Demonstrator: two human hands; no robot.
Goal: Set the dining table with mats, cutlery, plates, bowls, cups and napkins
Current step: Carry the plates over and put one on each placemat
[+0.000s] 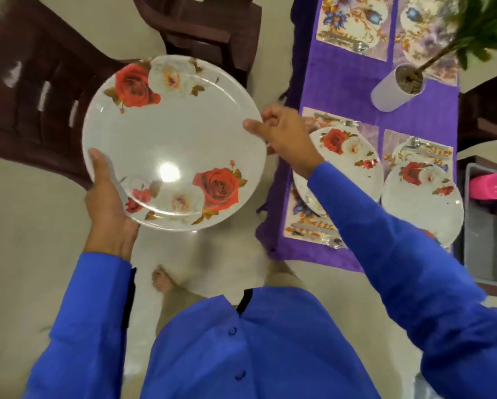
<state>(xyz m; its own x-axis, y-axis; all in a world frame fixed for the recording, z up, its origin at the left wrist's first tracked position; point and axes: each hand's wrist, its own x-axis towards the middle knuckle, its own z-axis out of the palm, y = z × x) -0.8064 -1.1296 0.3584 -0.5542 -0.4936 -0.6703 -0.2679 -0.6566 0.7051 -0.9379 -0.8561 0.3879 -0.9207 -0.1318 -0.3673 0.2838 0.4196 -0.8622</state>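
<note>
Bright overhead glare on plate (166,145) (edges blurred).

Plate (172,139) held over floor, left of table (339,82); left hand (109,203) at its near-left rim, right hand (284,136) at right rim. Chair (34,96) behind plate. On table: mats w/ cutlery, two plates (353,156) (422,203) side by side on near mats, plant pot (394,87) farther back. Bin (488,226) right of table.

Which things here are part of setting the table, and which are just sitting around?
Part of the job:
held plate, gripped by left hand and right hand
two plates set down
floral mats
cutlery

Just around:
potted plant
chairs
pink container
</note>
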